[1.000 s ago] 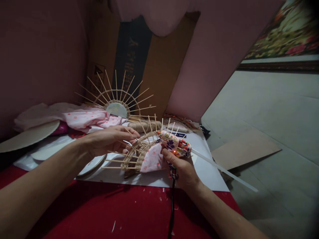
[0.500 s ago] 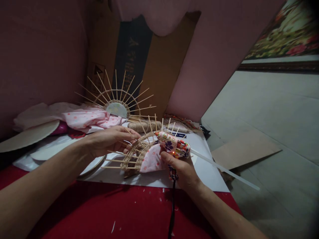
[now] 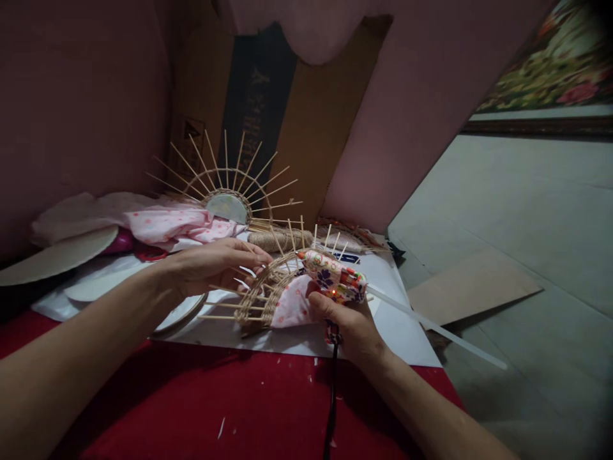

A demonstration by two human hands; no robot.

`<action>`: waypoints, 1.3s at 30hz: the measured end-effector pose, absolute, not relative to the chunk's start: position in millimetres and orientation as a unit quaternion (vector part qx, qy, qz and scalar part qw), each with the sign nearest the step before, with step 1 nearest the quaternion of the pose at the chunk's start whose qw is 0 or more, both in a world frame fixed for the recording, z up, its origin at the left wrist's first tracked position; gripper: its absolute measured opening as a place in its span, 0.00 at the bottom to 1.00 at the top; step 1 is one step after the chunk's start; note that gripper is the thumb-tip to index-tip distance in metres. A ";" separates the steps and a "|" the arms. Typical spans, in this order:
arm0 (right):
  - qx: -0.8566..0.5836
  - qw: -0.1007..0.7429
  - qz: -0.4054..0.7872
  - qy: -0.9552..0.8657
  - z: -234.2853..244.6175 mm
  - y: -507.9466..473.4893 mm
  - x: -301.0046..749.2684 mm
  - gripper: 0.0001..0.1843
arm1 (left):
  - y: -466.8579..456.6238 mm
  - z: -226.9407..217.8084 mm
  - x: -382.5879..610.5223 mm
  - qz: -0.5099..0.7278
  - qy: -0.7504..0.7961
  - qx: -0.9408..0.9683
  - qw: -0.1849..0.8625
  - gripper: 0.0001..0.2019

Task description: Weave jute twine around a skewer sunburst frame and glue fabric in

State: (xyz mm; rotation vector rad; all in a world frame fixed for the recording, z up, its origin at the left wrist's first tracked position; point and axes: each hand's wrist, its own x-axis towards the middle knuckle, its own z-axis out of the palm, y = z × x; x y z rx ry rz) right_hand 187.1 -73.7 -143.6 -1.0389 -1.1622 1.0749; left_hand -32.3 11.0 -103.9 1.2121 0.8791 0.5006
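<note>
My right hand [image 3: 352, 322] is wrapped round a flower-patterned hot glue gun [image 3: 330, 275] with a small lit red light. A long translucent glue stick [image 3: 435, 326] juts from its rear, and a black cord hangs below. The gun's tip points left, close to the woven rim of a half-round wicker piece [image 3: 258, 303] with thin sticks fanning out. Pink dotted fabric [image 3: 292, 303] covers that piece's middle. My left hand [image 3: 227, 265] grips the upper left of the woven rim, with its fingertips partly hidden behind the sticks.
Behind stands a second fan of sticks [image 3: 227, 207] against a cardboard sheet [image 3: 311, 128]. A twine roll [image 3: 280, 240] lies in front of it. Pink dotted cloth [image 3: 167, 223] and pale discs are at the left. White paper [image 3: 397, 326] covers part of the red surface [image 3: 191, 402].
The view has shifted slightly. Both hands keep their grips, and the glue gun stays at nearly the same place by the woven rim.
</note>
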 end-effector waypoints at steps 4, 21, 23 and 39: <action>-0.465 0.583 0.456 -0.486 -146.8 -72.8 188.6 0.14 | 10.7 -104.3 -32.8 0.229 0.401 0.540 0.703 0.13; -0.462 0.560 0.448 -0.521 -149.5 -72.4 192.4 0.14 | 12.5 -106.8 -33.5 0.216 0.379 0.537 0.722 0.13; -0.460 0.560 0.459 -0.515 -147.8 -73.0 191.2 0.14 | 11.6 -105.4 -32.9 0.217 0.383 0.535 0.721 0.12; -0.443 0.568 0.488 -0.493 -147.0 -73.2 188.8 0.21 | 12.1 -108.8 -31.5 0.222 0.362 0.540 0.726 0.11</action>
